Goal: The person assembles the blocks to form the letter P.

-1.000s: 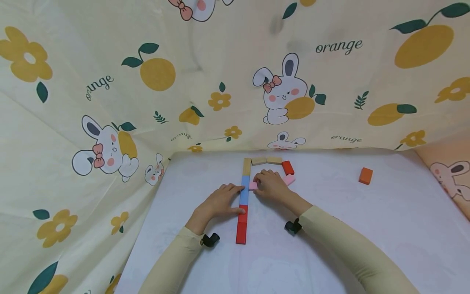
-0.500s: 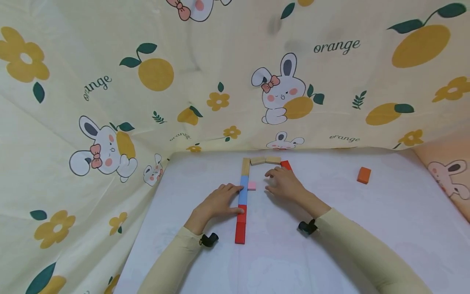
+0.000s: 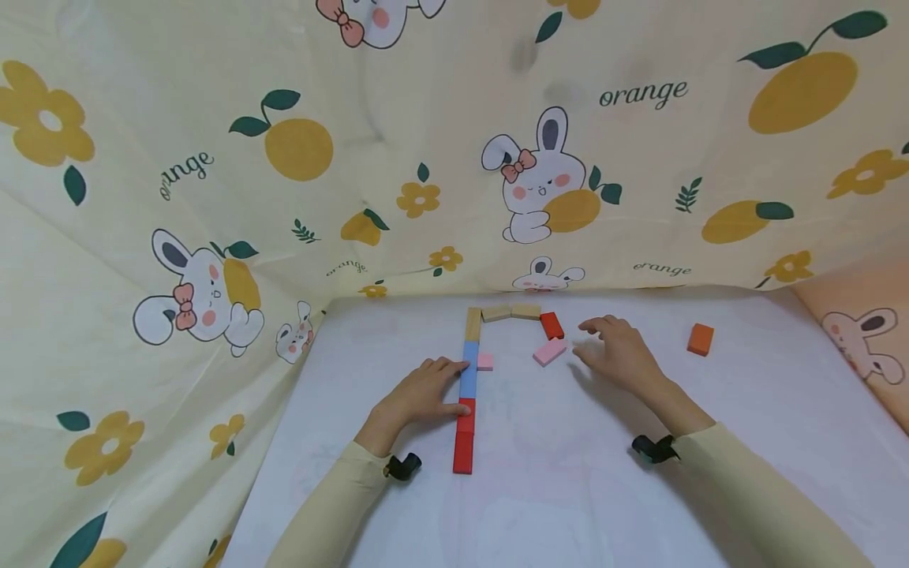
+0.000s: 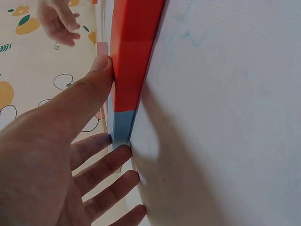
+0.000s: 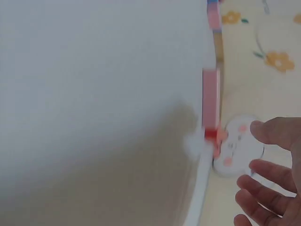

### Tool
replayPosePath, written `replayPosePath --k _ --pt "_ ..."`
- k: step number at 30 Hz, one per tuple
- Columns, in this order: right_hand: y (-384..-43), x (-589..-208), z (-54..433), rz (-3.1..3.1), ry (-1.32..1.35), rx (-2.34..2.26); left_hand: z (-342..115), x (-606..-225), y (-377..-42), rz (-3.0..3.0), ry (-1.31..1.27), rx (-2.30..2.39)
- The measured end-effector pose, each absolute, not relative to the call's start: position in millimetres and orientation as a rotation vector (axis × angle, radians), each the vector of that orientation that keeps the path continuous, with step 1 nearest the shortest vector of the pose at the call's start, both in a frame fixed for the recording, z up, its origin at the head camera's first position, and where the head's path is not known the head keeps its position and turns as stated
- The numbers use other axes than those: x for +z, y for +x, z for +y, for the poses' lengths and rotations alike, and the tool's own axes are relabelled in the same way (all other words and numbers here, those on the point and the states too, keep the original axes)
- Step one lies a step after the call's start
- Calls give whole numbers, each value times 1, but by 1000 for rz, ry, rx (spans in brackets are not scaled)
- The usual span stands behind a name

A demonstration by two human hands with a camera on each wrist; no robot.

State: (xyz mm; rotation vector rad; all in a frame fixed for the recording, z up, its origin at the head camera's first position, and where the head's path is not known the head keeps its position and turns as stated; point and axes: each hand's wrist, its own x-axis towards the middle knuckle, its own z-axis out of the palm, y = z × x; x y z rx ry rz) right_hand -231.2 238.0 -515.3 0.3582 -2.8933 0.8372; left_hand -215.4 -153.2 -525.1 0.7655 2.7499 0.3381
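A straight column of blocks runs down the table: a wooden block [image 3: 473, 324], blue blocks [image 3: 469, 371] and red blocks [image 3: 463, 451]. My left hand [image 3: 417, 394] lies along its left side, fingers spread; thumb and fingertips touch the red and blue blocks. From the column's top, two light wooden blocks [image 3: 525, 312] lead right to a tilted red block [image 3: 551, 325]. Below that lies a slanted pink block [image 3: 550, 352]. A small pink block [image 3: 485, 361] sits against the blue part. My right hand [image 3: 625, 355] hovers right of the slanted pink block, holding nothing, fingers apart.
An orange block [image 3: 700, 339] lies alone on the white table [image 3: 568, 505], farther right. A patterned cloth [image 3: 398, 158] with rabbits and oranges hangs along the table's back and left.
My right hand has let go of the small pink block by the column and moved right, past the slanted pink block. My left hand stays against the column.
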Motion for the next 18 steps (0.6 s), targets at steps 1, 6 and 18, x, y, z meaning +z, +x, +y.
replayPosePath --k 1,6,18 --pt "-230 -515 244 -2887 333 841 -153 -525 -215 2749 764 345" --pt "-222 -515 276 -2833 210 875 -153 -523 -213 2743 755 354" --pt "-210 -525 339 -2775 -31 940 -153 -522 -214 2744 746 348"
